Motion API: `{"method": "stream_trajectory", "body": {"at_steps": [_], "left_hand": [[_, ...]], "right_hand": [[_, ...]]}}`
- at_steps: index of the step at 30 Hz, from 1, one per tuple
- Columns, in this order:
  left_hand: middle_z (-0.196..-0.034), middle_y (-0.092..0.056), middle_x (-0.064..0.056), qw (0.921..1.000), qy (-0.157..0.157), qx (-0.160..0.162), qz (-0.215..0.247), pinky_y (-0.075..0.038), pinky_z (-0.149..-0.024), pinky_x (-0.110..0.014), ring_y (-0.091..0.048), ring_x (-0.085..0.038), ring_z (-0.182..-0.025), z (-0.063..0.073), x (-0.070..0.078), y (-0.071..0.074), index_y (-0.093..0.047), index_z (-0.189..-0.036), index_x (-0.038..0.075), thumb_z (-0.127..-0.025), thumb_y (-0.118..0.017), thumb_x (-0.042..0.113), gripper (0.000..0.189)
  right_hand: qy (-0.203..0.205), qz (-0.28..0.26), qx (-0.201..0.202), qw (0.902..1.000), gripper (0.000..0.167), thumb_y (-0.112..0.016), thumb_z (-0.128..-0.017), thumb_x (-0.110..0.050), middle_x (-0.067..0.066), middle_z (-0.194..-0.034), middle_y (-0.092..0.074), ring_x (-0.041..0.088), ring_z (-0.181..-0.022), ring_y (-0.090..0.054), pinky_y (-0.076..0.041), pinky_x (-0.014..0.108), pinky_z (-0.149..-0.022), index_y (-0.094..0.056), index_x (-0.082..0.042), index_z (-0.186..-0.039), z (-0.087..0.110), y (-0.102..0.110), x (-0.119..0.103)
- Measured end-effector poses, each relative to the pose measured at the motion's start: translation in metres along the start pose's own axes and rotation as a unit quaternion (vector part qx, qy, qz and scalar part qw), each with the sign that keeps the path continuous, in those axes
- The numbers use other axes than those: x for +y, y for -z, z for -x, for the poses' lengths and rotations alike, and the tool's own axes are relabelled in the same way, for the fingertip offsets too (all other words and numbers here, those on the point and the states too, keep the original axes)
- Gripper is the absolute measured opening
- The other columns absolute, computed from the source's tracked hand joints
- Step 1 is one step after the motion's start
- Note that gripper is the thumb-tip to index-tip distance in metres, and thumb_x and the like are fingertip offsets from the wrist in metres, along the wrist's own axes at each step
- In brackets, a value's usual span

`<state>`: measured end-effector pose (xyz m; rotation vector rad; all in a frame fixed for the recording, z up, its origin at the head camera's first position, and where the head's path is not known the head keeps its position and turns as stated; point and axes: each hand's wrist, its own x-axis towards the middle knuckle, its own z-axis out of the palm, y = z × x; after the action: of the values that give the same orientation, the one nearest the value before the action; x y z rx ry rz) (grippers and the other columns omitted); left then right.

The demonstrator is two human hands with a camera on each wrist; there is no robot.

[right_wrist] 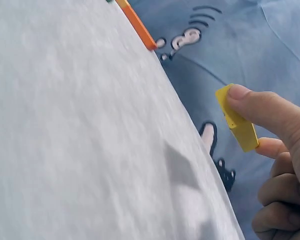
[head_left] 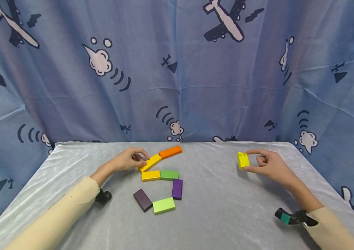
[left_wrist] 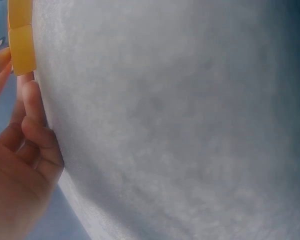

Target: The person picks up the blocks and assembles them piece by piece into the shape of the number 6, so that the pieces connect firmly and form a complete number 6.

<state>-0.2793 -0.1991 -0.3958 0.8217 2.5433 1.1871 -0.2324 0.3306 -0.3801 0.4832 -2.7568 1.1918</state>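
Note:
My left hand pinches an amber yellow block between thumb and finger at the left of the table. That block slants up to the right, its far end right at an orange block. In the left wrist view, the other fingers curl low beside the cloth. Over at the right, my right hand grips a bright yellow block by its edges, held up over the table. The right wrist view shows the thumb across the face of this yellow block.
Below the left hand, a second amber block lies end to end with a green block. A purple block, a lime block and a dark plum block curve round beneath. A patterned blue curtain hangs behind the grey cloth-covered table.

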Motion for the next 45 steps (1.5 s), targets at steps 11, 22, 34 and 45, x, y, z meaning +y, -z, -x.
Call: {"method": "stream_trajectory", "body": {"at_steps": [11, 22, 34, 45], "left_hand": [[-0.094, -0.071, -0.005, 1.0, 0.002, -0.002, 0.001, -0.05, -0.07, -0.035, -0.062, -0.02, -0.081, 0.001, 0.001, 0.0, -0.069, -0.113, 0.002, -0.094, -0.069, 0.0, 0.019], [-0.096, -0.071, -0.006, 1.0, 0.002, -0.003, -0.001, -0.05, -0.07, -0.035, -0.062, -0.021, -0.082, 0.002, 0.001, 0.0, -0.069, -0.113, 0.003, -0.095, -0.068, 0.001, 0.019], [-0.092, -0.071, -0.005, 1.0, 0.006, 0.0, 0.001, -0.05, -0.069, -0.035, -0.062, -0.021, -0.08, 0.001, 0.002, 0.0, -0.07, -0.113, 0.003, -0.096, -0.069, 0.002, 0.017], [-0.091, -0.071, -0.005, 1.0, 0.008, -0.002, 0.004, -0.05, -0.069, -0.034, -0.062, -0.021, -0.079, 0.0, 0.003, 0.001, -0.07, -0.113, 0.003, -0.096, -0.069, 0.003, 0.017]], "right_hand": [[0.034, -0.039, -0.025, 0.9983, 0.055, -0.09, -0.079, -0.021, -0.004, -0.066, -0.027, 0.009, -0.054, -0.025, -0.026, 0.028, -0.045, -0.067, -0.006, -0.127, -0.005, -0.022, -0.029], [0.057, -0.053, -0.044, 0.996, 0.053, -0.091, -0.078, -0.022, -0.005, -0.064, -0.027, 0.008, -0.054, -0.025, -0.024, 0.027, -0.046, -0.068, -0.009, -0.125, -0.013, -0.043, -0.048], [0.081, -0.095, -0.069, 0.9897, 0.055, -0.092, -0.077, -0.017, -0.004, -0.063, -0.026, 0.009, -0.054, -0.023, -0.023, 0.027, -0.048, -0.068, -0.006, -0.126, -0.029, -0.074, -0.071], [0.092, -0.096, -0.089, 0.9871, 0.055, -0.092, -0.077, -0.022, -0.006, -0.062, -0.026, 0.011, -0.055, -0.024, -0.023, 0.027, -0.051, -0.069, -0.009, -0.125, -0.038, -0.098, -0.093]]}}
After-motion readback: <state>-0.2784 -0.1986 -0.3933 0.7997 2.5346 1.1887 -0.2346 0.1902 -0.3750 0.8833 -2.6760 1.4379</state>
